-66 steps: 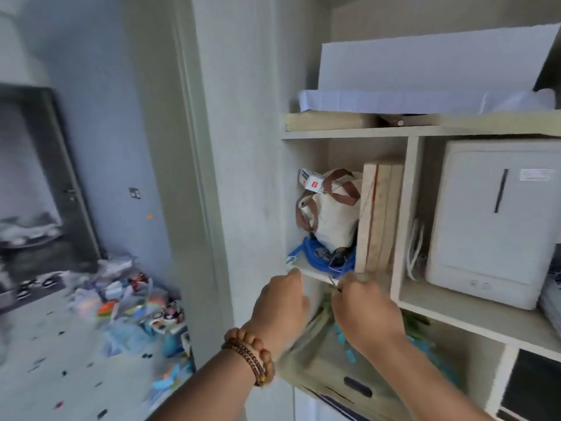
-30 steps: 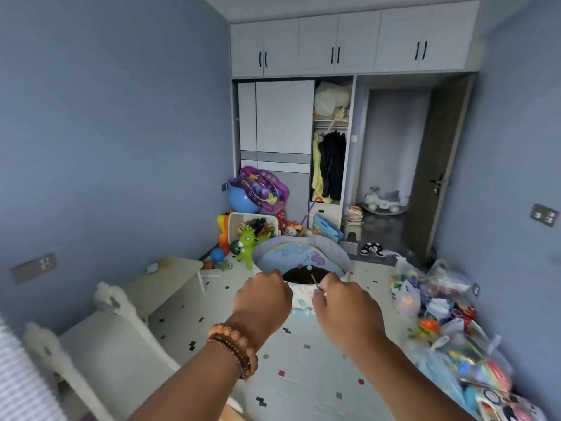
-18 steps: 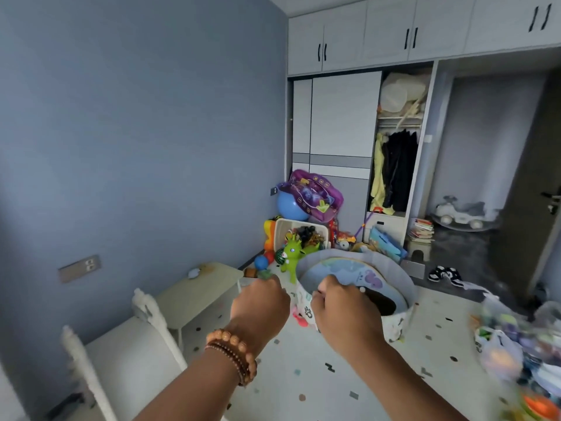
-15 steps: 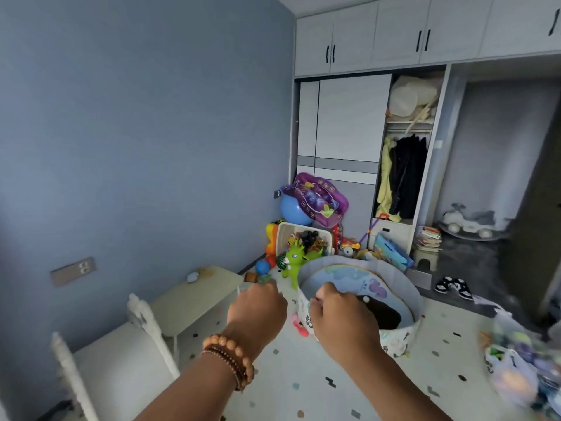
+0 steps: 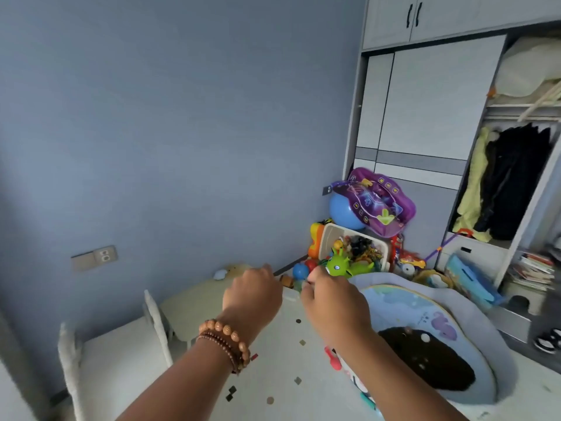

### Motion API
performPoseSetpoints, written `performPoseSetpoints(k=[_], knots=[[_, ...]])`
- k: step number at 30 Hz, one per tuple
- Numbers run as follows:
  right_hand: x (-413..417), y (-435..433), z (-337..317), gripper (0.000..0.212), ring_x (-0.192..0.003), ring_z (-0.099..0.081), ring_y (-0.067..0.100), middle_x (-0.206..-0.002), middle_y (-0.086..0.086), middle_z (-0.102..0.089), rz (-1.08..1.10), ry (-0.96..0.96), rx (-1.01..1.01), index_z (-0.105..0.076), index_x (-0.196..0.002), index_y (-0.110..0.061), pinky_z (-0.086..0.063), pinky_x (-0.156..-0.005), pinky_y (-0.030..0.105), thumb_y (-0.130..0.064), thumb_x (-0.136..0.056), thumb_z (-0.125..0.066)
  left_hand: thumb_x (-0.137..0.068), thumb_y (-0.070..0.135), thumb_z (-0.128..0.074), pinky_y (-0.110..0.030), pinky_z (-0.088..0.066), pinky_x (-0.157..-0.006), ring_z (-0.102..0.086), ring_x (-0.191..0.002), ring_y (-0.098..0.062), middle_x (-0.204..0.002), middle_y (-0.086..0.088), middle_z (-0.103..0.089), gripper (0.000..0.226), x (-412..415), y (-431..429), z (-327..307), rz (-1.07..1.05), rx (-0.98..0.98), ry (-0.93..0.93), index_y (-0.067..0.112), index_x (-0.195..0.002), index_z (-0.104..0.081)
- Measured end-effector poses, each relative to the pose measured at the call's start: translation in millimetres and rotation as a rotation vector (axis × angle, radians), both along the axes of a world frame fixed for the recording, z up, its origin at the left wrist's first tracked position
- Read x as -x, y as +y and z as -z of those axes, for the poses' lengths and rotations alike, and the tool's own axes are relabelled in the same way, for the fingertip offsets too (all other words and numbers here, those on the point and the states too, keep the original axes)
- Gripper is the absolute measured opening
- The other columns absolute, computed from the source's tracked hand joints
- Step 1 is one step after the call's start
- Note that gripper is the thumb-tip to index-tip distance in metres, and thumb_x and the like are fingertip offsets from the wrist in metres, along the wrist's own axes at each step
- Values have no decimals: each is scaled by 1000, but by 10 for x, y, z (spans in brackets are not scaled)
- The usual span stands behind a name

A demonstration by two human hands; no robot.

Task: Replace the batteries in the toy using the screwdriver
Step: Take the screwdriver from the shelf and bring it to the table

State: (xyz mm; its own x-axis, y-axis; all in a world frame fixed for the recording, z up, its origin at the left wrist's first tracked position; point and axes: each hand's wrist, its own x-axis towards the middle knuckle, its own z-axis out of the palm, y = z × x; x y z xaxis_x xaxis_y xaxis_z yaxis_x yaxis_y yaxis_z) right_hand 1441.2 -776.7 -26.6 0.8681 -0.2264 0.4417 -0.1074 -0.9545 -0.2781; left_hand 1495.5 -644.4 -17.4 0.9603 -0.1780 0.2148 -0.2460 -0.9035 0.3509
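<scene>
My left hand (image 5: 252,296), with bead bracelets on its wrist, and my right hand (image 5: 331,302) are held out close together at chest height, backs toward me, fingers curled away from view. A small pale thing (image 5: 291,296) shows in the gap between them. The earlier frames show a thin metal shaft, apparently the screwdriver, sticking out of my right hand; here it is hidden. What my left hand holds is hidden. A pile of toys lies in the far corner, among them a green toy (image 5: 343,265) and a purple toy board (image 5: 376,202).
A low beige table (image 5: 194,302) and a white chair (image 5: 115,360) stand by the blue wall at left. A round blue fabric bin (image 5: 473,317) sits on the floor at right. Behind are a white toy basket (image 5: 326,238), a blue ball (image 5: 343,211) and the wardrobe (image 5: 419,101).
The view has swung from a shelf unit across the room and further left and down toward the table. Both hands have kept the same curled pose, close together.
</scene>
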Motion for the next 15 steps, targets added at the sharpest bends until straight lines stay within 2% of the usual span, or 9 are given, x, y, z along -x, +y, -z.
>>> performPoseSetpoints(k=[7, 12, 15], knots=[[-1268, -581, 64, 23, -92, -70, 33, -93, 8, -73, -184, -12, 15, -61, -106, -19, -46, -62, 35, -33, -97, -45, -97, 25, -35, -36, -49, -77, -63, -103, -32, -113, -9, -63, 30, -948, -460, 31, -213, -4, 35, 18, -117, -55], [-2172, -713, 141, 23, -88, -70, 30, -91, 5, -72, -302, 6, 39, -59, -105, -19, -33, -56, 30, -34, -99, -43, -96, 25, -34, -36, -49, -75, -62, -97, -32, -105, -9, -65, 23, -1706, -625, 109, -318, 8, 48, 16, -103, -54], [-2766, -773, 207, 23, -87, -70, 29, -91, 5, -72, -350, 6, 32, -58, -107, -19, -34, -57, 30, -35, -101, -42, -96, 25, -35, -35, -48, -72, -63, -95, -33, -102, -9, -65, 21, -2227, -697, 196, -352, 26, 56, 16, -99, -53]])
